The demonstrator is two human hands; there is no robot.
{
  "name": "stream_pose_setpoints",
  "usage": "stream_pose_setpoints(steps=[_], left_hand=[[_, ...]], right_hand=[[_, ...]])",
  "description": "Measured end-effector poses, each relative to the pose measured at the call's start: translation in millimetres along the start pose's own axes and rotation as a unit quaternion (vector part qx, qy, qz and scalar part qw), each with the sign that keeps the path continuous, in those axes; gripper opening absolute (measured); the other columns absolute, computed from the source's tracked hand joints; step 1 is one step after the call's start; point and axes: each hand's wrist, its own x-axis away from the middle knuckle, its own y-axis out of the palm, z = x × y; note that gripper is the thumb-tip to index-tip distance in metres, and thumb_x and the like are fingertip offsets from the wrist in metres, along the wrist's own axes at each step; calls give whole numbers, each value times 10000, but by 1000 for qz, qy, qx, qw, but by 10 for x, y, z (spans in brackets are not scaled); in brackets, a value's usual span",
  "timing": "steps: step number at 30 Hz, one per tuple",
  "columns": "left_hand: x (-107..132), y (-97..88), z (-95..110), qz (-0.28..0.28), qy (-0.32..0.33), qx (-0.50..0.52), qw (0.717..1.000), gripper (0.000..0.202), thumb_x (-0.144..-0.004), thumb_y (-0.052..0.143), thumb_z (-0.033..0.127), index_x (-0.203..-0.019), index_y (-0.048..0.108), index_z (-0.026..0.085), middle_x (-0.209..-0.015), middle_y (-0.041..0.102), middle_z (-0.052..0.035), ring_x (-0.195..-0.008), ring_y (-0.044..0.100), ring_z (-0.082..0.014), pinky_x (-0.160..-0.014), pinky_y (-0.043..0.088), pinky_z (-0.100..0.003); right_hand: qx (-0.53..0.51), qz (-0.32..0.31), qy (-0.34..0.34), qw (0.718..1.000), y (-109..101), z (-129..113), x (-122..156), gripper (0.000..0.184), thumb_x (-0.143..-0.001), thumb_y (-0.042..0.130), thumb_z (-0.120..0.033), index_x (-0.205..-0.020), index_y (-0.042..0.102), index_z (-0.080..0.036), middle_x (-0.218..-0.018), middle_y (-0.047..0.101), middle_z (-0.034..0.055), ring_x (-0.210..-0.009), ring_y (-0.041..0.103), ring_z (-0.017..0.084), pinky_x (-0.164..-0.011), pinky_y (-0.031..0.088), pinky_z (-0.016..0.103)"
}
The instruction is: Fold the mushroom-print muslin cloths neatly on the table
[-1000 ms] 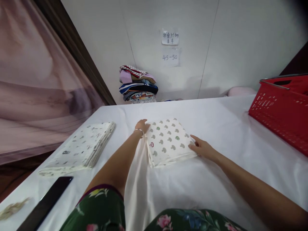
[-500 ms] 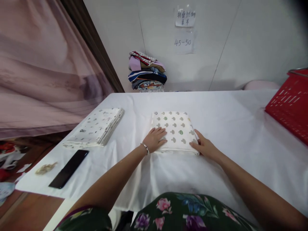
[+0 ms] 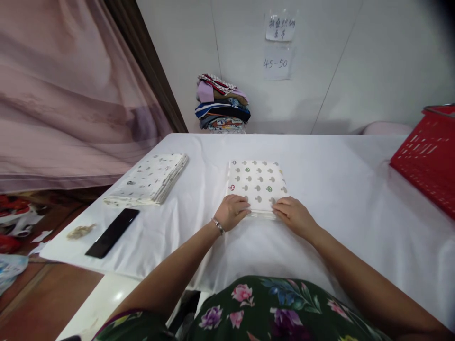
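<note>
A folded white cloth (image 3: 254,182) printed with grey mushrooms, a few of them green or red, lies flat on the table in front of me. My left hand (image 3: 232,211) grips its near left corner, fingers bent together over the top and thumb at the front edge. At the near right corner, my right hand (image 3: 294,215) holds the same edge in a similar way, fingertips pressed on the cloth. The thumbs' undersides and the corners beneath my hands are hidden.
A second folded cloth (image 3: 147,180) lies on the left of the white-covered table (image 3: 341,189). Nearer me are a black phone (image 3: 113,233) and a small beige bundle (image 3: 81,231). A red basket (image 3: 428,158) stands at right; stacked fabrics (image 3: 223,103) rise behind the table's far edge.
My right hand has moved from the cloth's right side to its near edge. My left hand has slid down from the top surface to the near left corner. The view has shifted slightly.
</note>
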Motion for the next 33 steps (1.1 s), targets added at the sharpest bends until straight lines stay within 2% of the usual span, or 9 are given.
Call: stream_pose_setpoints(steps=[4,9,11,13,16,20,24,29,33], left_hand=[[-26,19,10,-14,-28,-1,1000,154,-808,588,285,-923,675,234,-970,648,-35,-930,576,-172,-881,422,-368],[-85,22,48,-9,-104,29,994,61,-760,635,249,-794,685,242,-884,653,0,-860,580,-163,-865,426,-366],[-98,5,63,-2,-116,53,992,61,-770,618,220,-740,671,227,-833,650,4,-817,579,-148,-845,431,-347],[-86,-10,68,5,-101,55,993,85,-786,596,198,-727,656,213,-812,644,0,-797,570,-140,-817,432,-328],[-27,-14,50,-1,-41,19,999,102,-815,559,195,-771,651,207,-826,640,-15,-819,555,-147,-805,421,-324],[38,3,7,-12,5,-12,1000,115,-828,560,277,-836,644,199,-864,636,-31,-846,547,-162,-808,414,-331],[22,-2,-6,-20,14,-31,999,152,-852,526,306,-869,637,204,-879,630,-33,-844,545,-161,-795,411,-326],[10,5,24,-2,24,-90,996,250,-910,409,289,-823,619,185,-814,604,-48,-810,527,-161,-765,406,-322],[55,52,27,16,48,-135,990,232,-910,407,252,-814,604,177,-812,596,-53,-815,515,-167,-753,397,-320]], right_hand=[[21,-13,6,1000,26,14,-37,259,-902,416,-286,-889,669,-232,-874,620,56,-824,538,191,-715,422,333],[8,56,-5,998,44,-18,-17,289,-922,361,-272,-920,642,-204,-902,611,75,-826,528,190,-725,423,326],[14,63,-24,998,51,-28,7,288,-924,359,-272,-926,637,-197,-912,612,80,-833,525,193,-733,420,328],[25,45,-36,998,56,-28,27,299,-927,353,-268,-902,642,-195,-899,616,78,-823,523,194,-727,413,330],[34,11,-45,998,51,-14,38,306,-926,352,-269,-889,648,-200,-893,619,73,-819,524,192,-724,408,331],[35,-18,-58,998,30,2,24,276,-915,387,-303,-950,647,-217,-918,619,75,-843,529,202,-733,410,342],[35,-11,-45,998,52,3,20,307,-923,362,-315,-940,652,-215,-908,625,77,-836,535,204,-727,413,347],[33,40,-12,999,112,-8,40,340,-930,324,-306,-929,650,-210,-915,626,85,-837,534,209,-727,412,350],[51,17,-20,998,130,12,39,347,-928,324,-308,-921,656,-207,-916,625,82,-831,530,210,-715,399,343]])
